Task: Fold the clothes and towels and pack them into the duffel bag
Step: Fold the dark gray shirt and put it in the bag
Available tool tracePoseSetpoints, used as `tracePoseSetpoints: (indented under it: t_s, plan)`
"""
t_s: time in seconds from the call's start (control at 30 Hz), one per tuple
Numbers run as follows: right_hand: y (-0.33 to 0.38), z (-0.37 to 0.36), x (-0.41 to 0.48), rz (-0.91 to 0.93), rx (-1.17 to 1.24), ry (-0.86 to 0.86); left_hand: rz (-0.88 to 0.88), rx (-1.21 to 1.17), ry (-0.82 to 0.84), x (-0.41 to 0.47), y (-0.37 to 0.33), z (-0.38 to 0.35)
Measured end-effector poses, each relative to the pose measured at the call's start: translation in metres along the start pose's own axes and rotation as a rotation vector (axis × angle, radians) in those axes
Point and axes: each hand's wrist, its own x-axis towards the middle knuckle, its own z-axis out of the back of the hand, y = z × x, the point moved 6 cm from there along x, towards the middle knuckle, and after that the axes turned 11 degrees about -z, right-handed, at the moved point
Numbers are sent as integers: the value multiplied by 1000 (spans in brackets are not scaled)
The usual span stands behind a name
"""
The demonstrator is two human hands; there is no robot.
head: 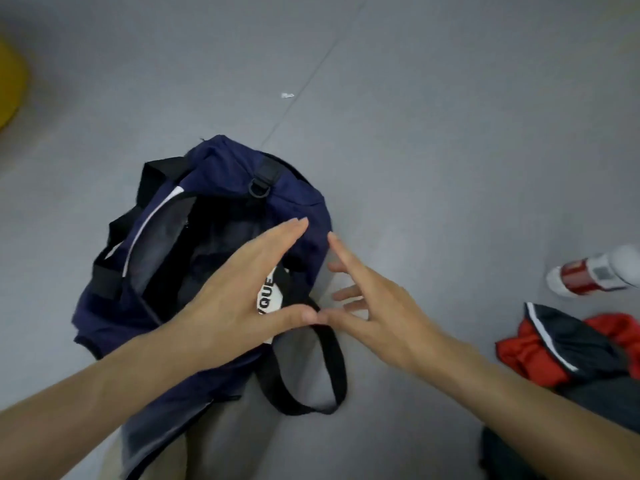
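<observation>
Two hands in view, both released, nothing held.

- Far off to the left of the left hand: yellow object, blurred, cut by the frame edge. Cannot identify.
- Duffel bag: navy, on the grey floor, directly below the left hand and spreading to its left. Long axis runs away from the person, roughly in line with the left forearm. Mouth gapes open, dark inside; contents not readable. One black handle loop lies flat on the floor beneath where the thumbs meet.
- Left hand: fingers straight and together, palm down over the bag's right side. Touching the fabric or just above it, cannot tell.
- Right hand: fingers spread, over bare floor just beside the bag's right edge. Thumb tips of the two hands meet.
- Clothes pile: red and dark garments, crumpled, unfolded, well to the right of the right hand.
- Bottle: white with red band, lying on its side beyond the pile.

Judgement: folding not yet done for that pile. Right hand is nearer it; the bag mouth sits on the left hand's side, so garments must travel right to left.
</observation>
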Motion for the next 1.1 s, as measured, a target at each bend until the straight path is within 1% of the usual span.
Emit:
tracePoseSetpoints:
  t_s: [0.1,0.2,0.27,0.37,0.43,0.53,0.6,0.67,0.73,0.8,0.9,0.97,1.03,1.07,1.1]
  plan:
    - [-44,59,-52,-79,-76,-66,-42,112,197,25,-20,-43]
    - [-94,98,-108,-169,-88,-149,-71,143,332,47,-44,-81]
    - [-131,113,-146,-237,-57,-231,-92,148,400,62,-63,-109]
    - [-189,121,-190,-324,-90,-390,-134,171,509,89,-90,-161]
    - [-228,122,-209,-411,-146,-506,-159,196,545,109,-103,-201]
    - [-272,120,-220,-597,-224,-580,-167,203,548,132,-119,-261]
    - [-289,118,-222,-684,-256,-618,-139,185,558,138,-128,-299]
    - [-290,116,-224,-705,-334,-665,-111,167,588,133,-133,-329]
    - [-284,115,-236,-704,-426,-749,-97,174,624,121,-137,-350]
    - [-281,109,-257,-726,-487,-840,-77,168,637,109,-140,-354]
    - [-290,103,-298,-814,-532,-932,-115,208,656,96,-149,-335]
    - [-301,102,-316,-931,-502,-873,-119,242,663,91,-154,-311]
    - [-307,100,-320,-1020,-477,-699,-119,285,658,85,-165,-280]
    - [-305,100,-318,-1016,-471,-632,-125,310,646,82,-173,-262]
    - [-301,103,-316,-984,-463,-615,-132,327,632,78,-182,-244]
